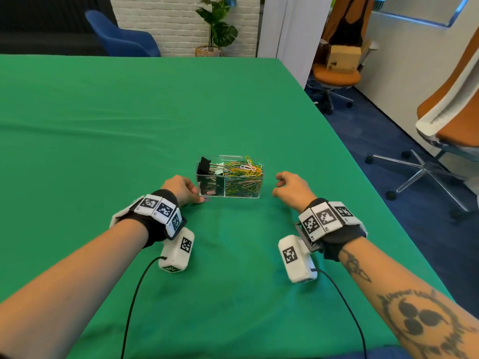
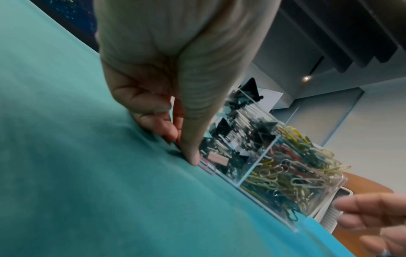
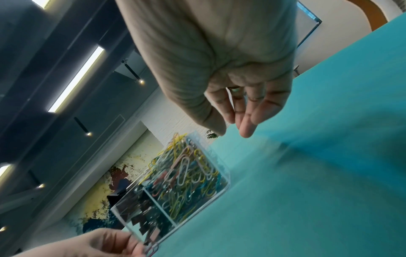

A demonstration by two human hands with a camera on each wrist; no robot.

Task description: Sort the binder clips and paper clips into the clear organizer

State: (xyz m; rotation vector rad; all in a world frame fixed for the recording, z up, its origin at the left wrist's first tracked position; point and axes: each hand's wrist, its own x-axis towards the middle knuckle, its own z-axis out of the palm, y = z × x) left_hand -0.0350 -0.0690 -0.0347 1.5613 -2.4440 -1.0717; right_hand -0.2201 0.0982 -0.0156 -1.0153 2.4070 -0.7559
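Observation:
A clear two-compartment organizer [image 1: 261, 177] [image 2: 239, 182] [image 3: 222, 175] stands mid-table. Its left section holds black binder clips [image 1: 206, 165], and its right section is heaped with colored paper clips [image 1: 245, 174] [image 3: 186, 167]. A pink paper clip [image 1: 207, 199] [image 2: 207, 167] [image 3: 151, 250] lies on the cloth at the organizer's front left corner. My left hand [image 1: 199, 196] [image 2: 186, 153] is down on the cloth there, thumb and curled fingers pinching the clip's near end. My right hand [image 1: 278, 186] [image 3: 235, 128] hovers just right of the organizer, fingers loosely bent and holding nothing.
A green cloth [image 1: 129, 125] covers the table, whose right edge [image 1: 363, 161] drops to blue carpet. Orange office chairs [image 1: 337, 73] stand to the right. A blue chair [image 1: 121, 35] and a potted plant [image 1: 217, 29] stand beyond the far edge. Cables [image 1: 134, 294] trail from both wrist cameras.

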